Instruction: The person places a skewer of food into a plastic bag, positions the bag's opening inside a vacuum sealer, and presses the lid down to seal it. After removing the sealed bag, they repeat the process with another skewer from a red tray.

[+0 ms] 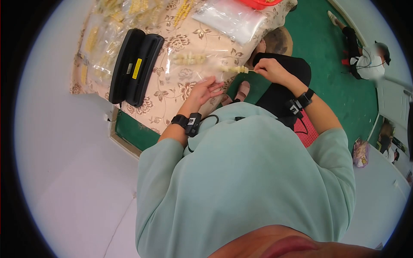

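My right hand [272, 71] pinches the thin stick of a skewer [234, 69] threaded with pale chunks. The chunks point left, over the table's near edge, at the mouth of a clear plastic bag [173, 74]. Inside that bag, flat on the flowered cloth, lies another skewer [188, 59] of pale pieces. My left hand [206, 91] rests at the bag's lower edge, fingers stretched out and slightly apart. Left of the bag is a black vacuum sealer [135, 69] with a yellow label.
Filled clear bags [103, 47] cover the table's far left. Yellow skewers [183, 12] lie at the back, near a stack of flat plastic bags [230, 19] and a red basket [260, 3]. A wooden stool [282, 41] stands beyond my knee. Another person [369, 62] sits at the right.
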{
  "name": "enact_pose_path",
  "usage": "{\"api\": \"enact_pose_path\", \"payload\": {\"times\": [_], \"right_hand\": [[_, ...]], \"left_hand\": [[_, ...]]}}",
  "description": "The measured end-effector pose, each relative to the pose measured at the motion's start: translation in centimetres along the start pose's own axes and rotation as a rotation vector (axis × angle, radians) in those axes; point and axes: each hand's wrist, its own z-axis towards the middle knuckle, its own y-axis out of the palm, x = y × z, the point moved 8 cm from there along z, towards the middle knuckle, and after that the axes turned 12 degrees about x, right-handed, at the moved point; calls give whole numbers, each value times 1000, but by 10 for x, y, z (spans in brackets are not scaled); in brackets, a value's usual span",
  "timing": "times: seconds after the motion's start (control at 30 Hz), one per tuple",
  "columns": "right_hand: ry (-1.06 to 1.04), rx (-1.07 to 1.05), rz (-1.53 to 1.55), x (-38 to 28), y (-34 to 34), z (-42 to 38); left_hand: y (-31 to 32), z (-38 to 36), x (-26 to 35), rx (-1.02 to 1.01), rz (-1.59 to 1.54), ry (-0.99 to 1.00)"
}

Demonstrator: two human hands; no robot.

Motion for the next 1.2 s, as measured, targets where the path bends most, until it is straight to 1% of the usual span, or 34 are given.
{"api": "enact_pose_path", "payload": {"times": [0.13,0.2,0.33,0.37,0.53,0.77,0.9,0.97,1.1,1.2], "right_hand": [[-58,40,-19,-9,26,23],[-89,70,19,-19,37,34],[-110,85,28,-25,64,56],[-98,57,36,-25,72,60],[-150,69,28,-28,99,77],[-169,66,95,-30,118,90],[-183,66,180,-45,121,94],[-130,63,222,-44,127,96],[-152,35,219,-41,138,102],[-152,63,206,-37,142,103]], "left_hand": [[-1,1,0,-7,5,14],[-1,0,0,-12,20,24],[0,3,-1,-12,22,11],[0,4,-2,-16,29,3],[0,2,-1,0,29,8],[-3,6,-6,16,1,-42],[-3,7,-5,11,10,-35],[-4,7,-5,-1,-6,-41],[-3,7,-5,5,-18,-63],[-4,6,-5,12,-21,-62]]}}
